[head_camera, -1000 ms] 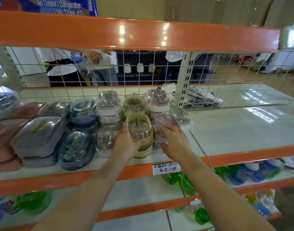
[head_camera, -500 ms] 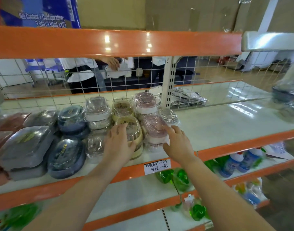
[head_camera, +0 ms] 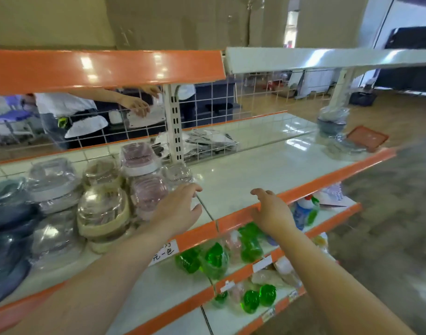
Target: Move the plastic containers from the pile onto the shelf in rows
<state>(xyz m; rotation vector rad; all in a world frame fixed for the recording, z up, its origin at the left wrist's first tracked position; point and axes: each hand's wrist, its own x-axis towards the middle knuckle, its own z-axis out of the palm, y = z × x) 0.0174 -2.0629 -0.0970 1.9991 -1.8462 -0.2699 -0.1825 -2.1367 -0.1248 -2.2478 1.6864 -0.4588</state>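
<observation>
Wrapped plastic containers stand in rows on the left of the white shelf [head_camera: 255,170]: a cream one [head_camera: 103,213] at the front, a pink one [head_camera: 148,194] to its right, another pink one [head_camera: 138,157] behind, blue ones [head_camera: 9,213] at far left. My left hand [head_camera: 179,209] hovers just right of the front pink container, fingers relaxed and holding nothing. My right hand [head_camera: 271,210] is over the shelf's orange front edge, fingers loosely bent, empty. At the shelf's far right end lie more wrapped containers [head_camera: 332,123].
An orange lid or tray [head_camera: 366,137] lies at the shelf's far right end. A wire grid back [head_camera: 231,102] and upright post [head_camera: 174,122] bound the shelf; a person works behind it. Green bottles [head_camera: 214,258] fill the lower shelves. Another shelf board hangs overhead.
Both hands have let go of the cream and pink containers and drawn back to the right. The view has swung right, bringing the shelf's far right end into sight.
</observation>
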